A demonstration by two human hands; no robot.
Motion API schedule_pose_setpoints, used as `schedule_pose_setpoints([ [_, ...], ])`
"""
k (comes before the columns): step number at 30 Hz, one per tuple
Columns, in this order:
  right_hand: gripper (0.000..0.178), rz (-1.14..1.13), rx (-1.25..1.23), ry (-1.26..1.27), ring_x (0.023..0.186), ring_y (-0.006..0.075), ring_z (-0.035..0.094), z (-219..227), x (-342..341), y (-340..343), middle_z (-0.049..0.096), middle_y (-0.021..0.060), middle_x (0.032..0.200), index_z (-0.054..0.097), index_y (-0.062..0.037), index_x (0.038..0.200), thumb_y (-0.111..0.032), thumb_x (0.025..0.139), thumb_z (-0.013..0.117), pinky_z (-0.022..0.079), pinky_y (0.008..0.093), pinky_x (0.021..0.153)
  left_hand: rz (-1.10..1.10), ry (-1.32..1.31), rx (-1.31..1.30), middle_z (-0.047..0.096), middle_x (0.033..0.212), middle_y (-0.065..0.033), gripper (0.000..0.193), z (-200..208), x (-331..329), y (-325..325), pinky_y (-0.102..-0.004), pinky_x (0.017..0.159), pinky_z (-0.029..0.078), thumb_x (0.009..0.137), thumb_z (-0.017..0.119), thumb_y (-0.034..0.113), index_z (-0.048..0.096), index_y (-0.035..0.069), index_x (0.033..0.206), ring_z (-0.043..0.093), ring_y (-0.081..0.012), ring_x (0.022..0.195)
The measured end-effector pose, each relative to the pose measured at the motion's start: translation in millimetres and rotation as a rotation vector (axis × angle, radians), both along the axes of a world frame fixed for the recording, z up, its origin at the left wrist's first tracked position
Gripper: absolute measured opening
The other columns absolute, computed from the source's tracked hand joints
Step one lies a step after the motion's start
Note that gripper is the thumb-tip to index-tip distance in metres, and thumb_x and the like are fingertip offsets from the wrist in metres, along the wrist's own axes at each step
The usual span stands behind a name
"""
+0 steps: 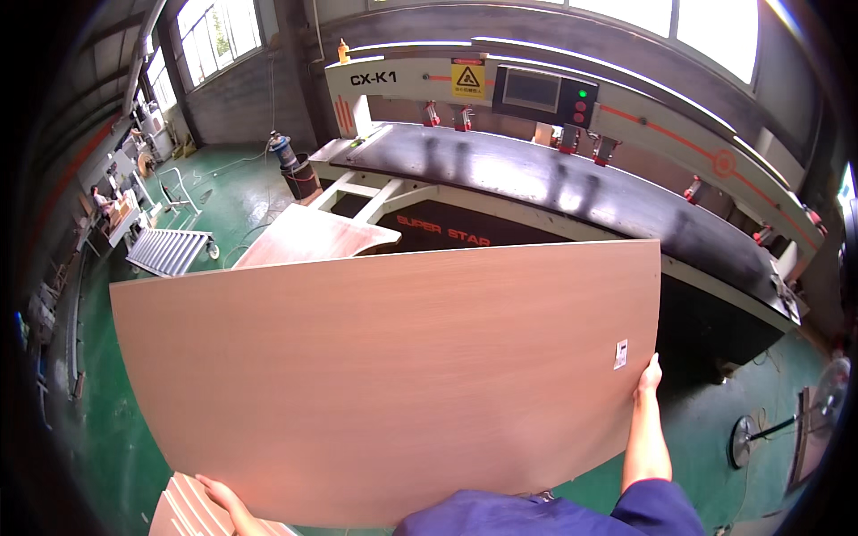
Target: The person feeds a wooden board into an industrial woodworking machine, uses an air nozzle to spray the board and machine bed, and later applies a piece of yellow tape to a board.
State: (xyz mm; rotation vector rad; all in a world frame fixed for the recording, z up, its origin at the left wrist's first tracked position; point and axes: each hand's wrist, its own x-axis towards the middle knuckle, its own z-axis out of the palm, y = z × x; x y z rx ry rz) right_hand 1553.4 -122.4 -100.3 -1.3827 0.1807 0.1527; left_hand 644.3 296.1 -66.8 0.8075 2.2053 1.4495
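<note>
A large flat wood-grain board [384,384] spans the middle of the view, held in front of my body. A small white label [620,355] is stuck near its right edge. My right hand [650,375] grips that right edge, with most of its fingers hidden behind the board. At the lower left corner, my left hand [222,491] is closed on the board's edge, its fingers partly in sight. Just beneath that hand lies a stack of similar panels [179,509], edges showing. Another wood panel [313,234] lies beyond the board, partly covered by it.
A long machine with a dark worktable [500,174] and a control screen [533,90] runs along the far side. A roller stand [170,250] and a bucket [301,179] are to the left. At right a floor fan [742,441] stands. A person [103,204] is far left.
</note>
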Motion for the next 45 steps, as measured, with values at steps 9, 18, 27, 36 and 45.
schedule_pose_setpoints([
  [9, 0.047, 0.23, -0.2, -0.107, 0.095, 0.0179, 0.059, 25, 193, 198, 0.065, 0.0082, 0.106, 0.06, 0.0016, 0.113, -0.037, 0.101, 0.038, 0.046, 0.0319, 0.085, 0.291, -0.001, -0.095, 0.058, 0.121, -0.0239, 0.073, -2, 147, -39, -0.0399, 0.094, 0.045, 0.098, 0.027, 0.053, 0.055, -0.011, 0.118, 0.056, -0.0368, 0.109],
  [18, 0.047, 0.348, -0.373, -0.226, 0.093, 0.0187, 0.06, 26, 353, 375, 0.067, 0.0099, 0.104, 0.062, 0.005, 0.111, -0.036, 0.1, 0.042, 0.045, 0.0304, 0.085, 0.417, 0.119, -0.381, 0.056, 0.122, -0.0288, 0.075, -73, 249, -14, -0.0429, 0.099, 0.04, 0.098, 0.023, 0.053, 0.056, -0.01, 0.118, 0.052, -0.0434, 0.115],
  [27, 0.051, 0.511, -1.084, -0.562, 0.098, 0.04, 0.061, -44, 532, 488, 0.065, 0.0251, 0.106, 0.064, 0.0032, 0.105, -0.04, 0.098, 0.038, 0.047, 0.0442, 0.085, 0.448, 0.207, -0.711, 0.059, 0.117, -0.0261, 0.078, -32, 395, 0, -0.049, 0.095, 0.042, 0.096, 0.019, 0.058, 0.062, -0.006, 0.112, 0.054, -0.0438, 0.111],
  [36, 0.053, 0.753, -1.242, -0.791, 0.092, 0.0444, 0.06, -44, 596, 646, 0.065, 0.0238, 0.093, 0.067, -0.003, 0.089, -0.043, 0.095, 0.034, 0.046, 0.053, 0.081, 0.61, 0.172, -0.817, 0.058, 0.118, -0.0281, 0.077, -57, 494, -68, -0.0495, 0.094, 0.043, 0.095, 0.02, 0.057, 0.063, -0.005, 0.111, 0.054, -0.0451, 0.11],
  [45, 0.046, 0.695, -1.201, -0.623, 0.093, 0.0368, 0.062, -21, 569, 686, 0.067, 0.0173, 0.093, 0.068, -0.0063, 0.086, -0.045, 0.092, 0.044, 0.045, 0.0471, 0.086, 0.578, 0.255, -0.881, 0.061, 0.111, -0.0291, 0.077, -47, 542, -73, -0.0519, 0.091, 0.045, 0.096, 0.018, 0.055, 0.062, -0.006, 0.11, 0.056, -0.0467, 0.105],
])
